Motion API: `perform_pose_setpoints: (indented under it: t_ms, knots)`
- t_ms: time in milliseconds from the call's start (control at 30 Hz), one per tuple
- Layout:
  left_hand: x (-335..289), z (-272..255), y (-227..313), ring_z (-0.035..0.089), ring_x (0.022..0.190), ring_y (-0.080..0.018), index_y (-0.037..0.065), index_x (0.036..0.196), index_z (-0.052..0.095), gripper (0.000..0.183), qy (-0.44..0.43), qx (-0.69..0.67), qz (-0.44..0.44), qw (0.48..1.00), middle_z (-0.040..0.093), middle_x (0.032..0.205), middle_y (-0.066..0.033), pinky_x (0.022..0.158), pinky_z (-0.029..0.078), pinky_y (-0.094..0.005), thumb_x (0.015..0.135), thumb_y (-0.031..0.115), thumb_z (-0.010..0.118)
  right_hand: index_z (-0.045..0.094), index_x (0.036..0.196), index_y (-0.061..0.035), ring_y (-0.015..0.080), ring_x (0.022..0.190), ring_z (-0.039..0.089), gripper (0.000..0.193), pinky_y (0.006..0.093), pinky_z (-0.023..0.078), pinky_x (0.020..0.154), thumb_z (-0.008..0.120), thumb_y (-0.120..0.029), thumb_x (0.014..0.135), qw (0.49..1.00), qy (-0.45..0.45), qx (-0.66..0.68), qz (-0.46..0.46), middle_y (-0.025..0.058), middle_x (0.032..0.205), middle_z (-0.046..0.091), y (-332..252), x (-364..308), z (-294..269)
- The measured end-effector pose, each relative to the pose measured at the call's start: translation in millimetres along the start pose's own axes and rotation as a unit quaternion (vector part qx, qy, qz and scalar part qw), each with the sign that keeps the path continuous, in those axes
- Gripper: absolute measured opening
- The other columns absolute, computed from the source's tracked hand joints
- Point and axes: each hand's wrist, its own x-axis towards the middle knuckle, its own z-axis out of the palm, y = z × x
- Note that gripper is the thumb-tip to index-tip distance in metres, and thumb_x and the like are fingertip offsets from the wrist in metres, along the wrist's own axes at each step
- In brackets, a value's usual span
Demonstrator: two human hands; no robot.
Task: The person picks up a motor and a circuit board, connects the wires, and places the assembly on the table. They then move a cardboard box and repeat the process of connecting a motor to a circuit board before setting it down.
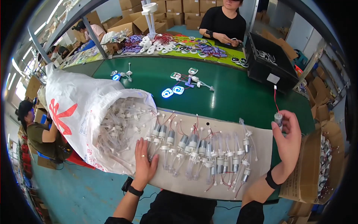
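Note:
My right hand (288, 131) is raised near the right end of the green bench top, pinching a small silver motor (278, 118). A red lead with a white plug sticks up from that motor. My left hand (145, 160) rests with fingers stretched out on a beige cardboard sheet (261, 140), beside the leftmost of several motor pumps (193, 142). These pumps lie in an uneven row, each a silver motor with a white fitting, and many have a clear tube and thin red wires. Left of this hand, a white woven sack (80, 102) opens toward the sheet, full of clear tubes with white fittings (121, 127).
On the green bench (149, 74) lie small assemblies with lit blue discs (172, 91). A black bin (274, 71) stands at the back right; a carton (317, 168) of motors is at my right. Across the bench, a person handles parts beside purple cylinders (212, 51).

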Motion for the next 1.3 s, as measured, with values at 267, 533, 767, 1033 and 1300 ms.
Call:
perform_pose_setpoints:
  t_ms: [267,533,767,1033,1300]
  knots:
    - [7.3,-0.3,0.5,0.031,0.143,-0.0466,-0.004,0.152,0.027,0.074,-0.002,-0.033,-0.019,0.999,0.031,0.155,-0.0281,0.119,0.025,-0.0503,0.089,0.011,0.063,0.059,0.111,-0.0007,0.0166,0.089,0.058,0.029,0.0282,0.048,0.079,0.065,0.005,0.083,0.995,0.030,-0.091,0.019,0.0066,0.100,0.057,-0.3,2.2,-10.8]
    - [9.9,-4.2,2.6,0.032,0.141,-0.0464,-0.004,0.152,0.025,0.074,-0.015,-0.016,-0.022,1.000,0.033,0.154,-0.0283,0.119,0.025,-0.0491,0.089,0.011,0.062,0.060,0.113,0.0002,0.0217,0.085,0.058,0.033,0.0303,0.048,0.076,0.063,0.007,0.081,0.986,-0.036,-0.164,-0.015,0.0108,0.099,0.057,-11.1,-2.7,-20.1]
    - [3.1,-2.7,-1.6,0.031,0.142,-0.0464,-0.006,0.152,0.025,0.074,0.014,-0.037,-0.026,0.999,0.032,0.154,-0.0302,0.119,0.024,-0.0490,0.091,0.013,0.062,0.061,0.118,-0.0005,0.0204,0.082,0.058,0.033,0.0302,0.048,0.072,0.065,0.003,0.085,0.982,0.019,-0.190,0.008,0.0109,0.097,0.058,-11.3,-11.7,-23.5]
    - [-3.0,-3.1,-7.5,0.031,0.143,-0.0436,-0.005,0.152,0.026,0.070,0.007,-0.073,-0.001,0.997,0.030,0.156,-0.0279,0.119,0.024,-0.0467,0.093,0.010,0.060,0.068,0.111,-0.0036,0.0317,0.088,0.067,0.030,0.0408,0.054,0.076,0.070,-0.019,0.085,0.947,0.008,-0.301,0.115,0.0151,0.095,0.067,86.8,-69.9,-34.0]
    - [0.6,3.3,-1.3,0.028,0.145,-0.0424,-0.006,0.152,0.027,0.069,0.006,-0.064,-0.005,0.998,0.030,0.156,-0.0269,0.120,0.022,-0.0470,0.093,0.009,0.060,0.066,0.104,-0.0045,0.0381,0.094,0.065,0.029,0.0461,0.054,0.080,0.070,-0.025,0.085,0.892,-0.030,-0.382,0.241,0.0155,0.104,0.065,136.2,-127.8,-23.0]
